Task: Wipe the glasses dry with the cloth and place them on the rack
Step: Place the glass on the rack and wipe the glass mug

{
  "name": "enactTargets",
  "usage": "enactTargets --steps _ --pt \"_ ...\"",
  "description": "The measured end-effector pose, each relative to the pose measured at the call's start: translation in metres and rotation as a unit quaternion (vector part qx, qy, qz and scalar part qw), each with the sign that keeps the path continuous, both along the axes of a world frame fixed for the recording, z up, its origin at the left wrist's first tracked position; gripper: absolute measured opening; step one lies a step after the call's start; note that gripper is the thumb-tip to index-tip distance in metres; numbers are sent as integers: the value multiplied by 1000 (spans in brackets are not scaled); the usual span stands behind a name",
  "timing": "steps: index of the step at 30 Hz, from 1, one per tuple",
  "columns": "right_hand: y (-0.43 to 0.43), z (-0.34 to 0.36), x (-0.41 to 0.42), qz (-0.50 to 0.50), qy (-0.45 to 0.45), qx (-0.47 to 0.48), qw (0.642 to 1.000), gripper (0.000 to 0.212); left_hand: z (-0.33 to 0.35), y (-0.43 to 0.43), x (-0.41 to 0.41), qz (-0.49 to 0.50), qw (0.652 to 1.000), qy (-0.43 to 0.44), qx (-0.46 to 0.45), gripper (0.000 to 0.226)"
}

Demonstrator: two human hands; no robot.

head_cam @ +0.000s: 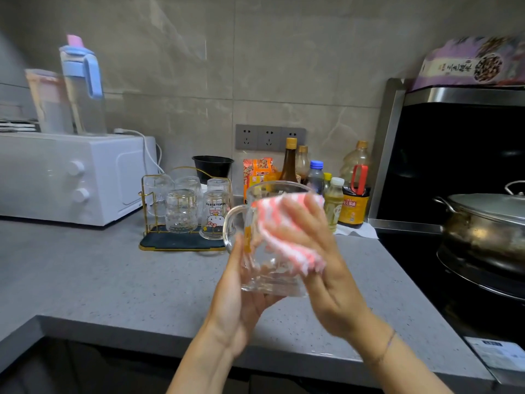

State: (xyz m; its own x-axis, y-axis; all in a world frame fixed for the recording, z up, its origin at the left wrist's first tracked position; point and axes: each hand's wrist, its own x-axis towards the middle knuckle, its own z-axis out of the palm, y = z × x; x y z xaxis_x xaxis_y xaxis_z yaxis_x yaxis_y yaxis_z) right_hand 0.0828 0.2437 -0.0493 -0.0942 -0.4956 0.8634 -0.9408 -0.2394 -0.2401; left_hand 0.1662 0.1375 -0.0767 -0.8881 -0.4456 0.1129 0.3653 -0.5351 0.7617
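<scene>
A home kitchen.
On the grey worktop [113, 280] stand a white microwave oven [71, 177] toward the left edge, a rack [181, 243] of glasses [181, 210] and sauce bottles [352, 207] along the tiled wall [284, 66]. A lidded pot [483, 223] sits on the stove [412, 268] at its right end.

In front of the rack [176, 242], which is formed of thin shiny gold wire, seemingly metal, a clear glossy glass mug [264, 277] is wrapped in soft pink-and-white striped cloth [295, 255]. A matt, speckled grey countertop [113, 280] is seen beneath.
</scene>
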Motion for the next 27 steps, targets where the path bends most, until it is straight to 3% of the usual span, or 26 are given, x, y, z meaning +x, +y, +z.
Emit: enactTargets --steps 4,6,10,17,23,27 --pt "0 16 -6 22 -88 -8 996 44 3 9 9 -30 1000 -7 -1 53" --pt "-1 14 -4 25 -79 2 997 43 5 9 11 -26 999 3 -24 55" --pt "0 -1 3 29 -47 14 998 48 7 14 12 11 999 23 -45 35" --pt "8 -28 18 87 -82 40 992 54 13 5 16 57 998 25 -27 66" --pt "5 -18 10 32 -11 22 999 58 17 9 15 14 999 18 -38 58" --pt "-1 -1 -1 18 -69 -23 997 59 19 12 16 2 998 26 -61 55"
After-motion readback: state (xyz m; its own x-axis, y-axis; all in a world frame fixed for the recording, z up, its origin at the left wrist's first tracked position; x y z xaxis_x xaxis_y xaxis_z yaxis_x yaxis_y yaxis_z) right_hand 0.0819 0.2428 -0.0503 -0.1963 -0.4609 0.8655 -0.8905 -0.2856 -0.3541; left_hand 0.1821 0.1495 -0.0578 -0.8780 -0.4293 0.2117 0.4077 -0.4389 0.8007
